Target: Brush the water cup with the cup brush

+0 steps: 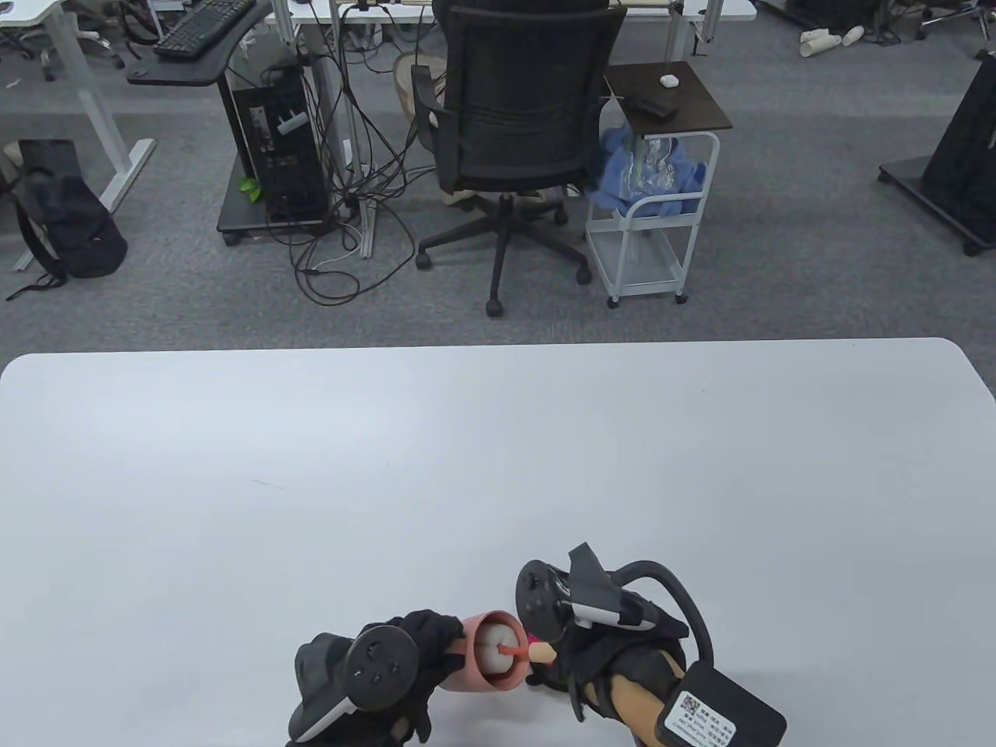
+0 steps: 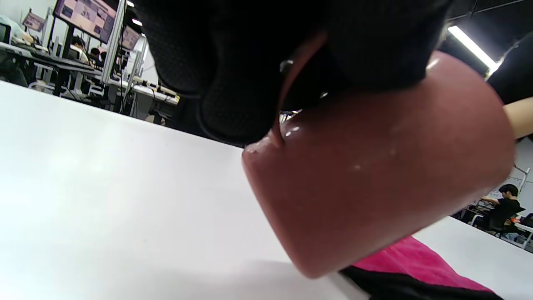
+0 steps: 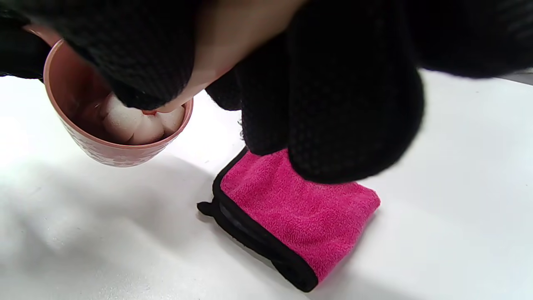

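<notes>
A pink cup [image 1: 482,661] is held tilted above the table, its mouth facing right. My left hand [image 1: 420,646] grips it by the handle side; in the left wrist view the cup [image 2: 374,179] fills the frame under my gloved fingers [image 2: 250,83]. My right hand [image 1: 576,646] holds the cup brush by its orange handle [image 1: 515,650], and the brush's white sponge head [image 1: 494,650] sits inside the cup. In the right wrist view the cup [image 3: 104,154] shows the white sponge [image 3: 137,125] inside it.
A folded pink cloth with black edging [image 3: 291,212] lies on the white table [image 1: 498,467] under my right hand, just right of the cup. An office chair [image 1: 513,132] and a small cart [image 1: 661,194] stand beyond the table's far edge.
</notes>
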`<state>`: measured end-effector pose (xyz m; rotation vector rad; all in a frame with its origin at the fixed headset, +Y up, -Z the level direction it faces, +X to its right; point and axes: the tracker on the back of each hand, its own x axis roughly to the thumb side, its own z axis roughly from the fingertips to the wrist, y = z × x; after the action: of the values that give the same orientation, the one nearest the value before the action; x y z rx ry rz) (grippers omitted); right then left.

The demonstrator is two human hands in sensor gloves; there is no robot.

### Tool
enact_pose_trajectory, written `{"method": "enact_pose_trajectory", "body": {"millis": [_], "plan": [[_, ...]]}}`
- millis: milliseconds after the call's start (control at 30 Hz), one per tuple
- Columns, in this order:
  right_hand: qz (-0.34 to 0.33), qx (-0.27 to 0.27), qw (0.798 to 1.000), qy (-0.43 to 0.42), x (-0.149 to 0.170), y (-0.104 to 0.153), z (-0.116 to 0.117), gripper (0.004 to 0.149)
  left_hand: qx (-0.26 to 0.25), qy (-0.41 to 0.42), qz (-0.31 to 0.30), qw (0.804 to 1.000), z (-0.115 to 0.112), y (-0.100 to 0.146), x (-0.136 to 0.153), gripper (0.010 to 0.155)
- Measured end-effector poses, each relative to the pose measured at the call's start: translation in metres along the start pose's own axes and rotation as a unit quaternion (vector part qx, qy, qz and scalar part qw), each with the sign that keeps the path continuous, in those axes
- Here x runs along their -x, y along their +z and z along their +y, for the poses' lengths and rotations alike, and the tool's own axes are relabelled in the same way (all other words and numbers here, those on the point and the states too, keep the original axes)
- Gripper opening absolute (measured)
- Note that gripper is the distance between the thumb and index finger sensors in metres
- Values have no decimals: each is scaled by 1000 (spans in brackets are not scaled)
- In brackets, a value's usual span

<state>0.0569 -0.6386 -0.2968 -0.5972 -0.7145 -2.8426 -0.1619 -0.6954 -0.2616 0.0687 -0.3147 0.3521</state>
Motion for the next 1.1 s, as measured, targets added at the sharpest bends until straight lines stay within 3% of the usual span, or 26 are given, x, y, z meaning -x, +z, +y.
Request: {"method": "enact_pose_trajectory", "body": {"millis": [467, 800, 1100], "plan": [[-40, -8, 999, 4, -17, -4, 3, 54, -15, -23, 14, 1000, 3, 3, 4, 41], [-55, 14, 998, 9, -22, 2, -16, 54, -22, -12, 16, 1000, 4, 3, 6, 41], [-53, 17, 998, 17, -16, -4, -20, 54, -8, -12, 15, 1000, 3, 1, 5, 40]]}}
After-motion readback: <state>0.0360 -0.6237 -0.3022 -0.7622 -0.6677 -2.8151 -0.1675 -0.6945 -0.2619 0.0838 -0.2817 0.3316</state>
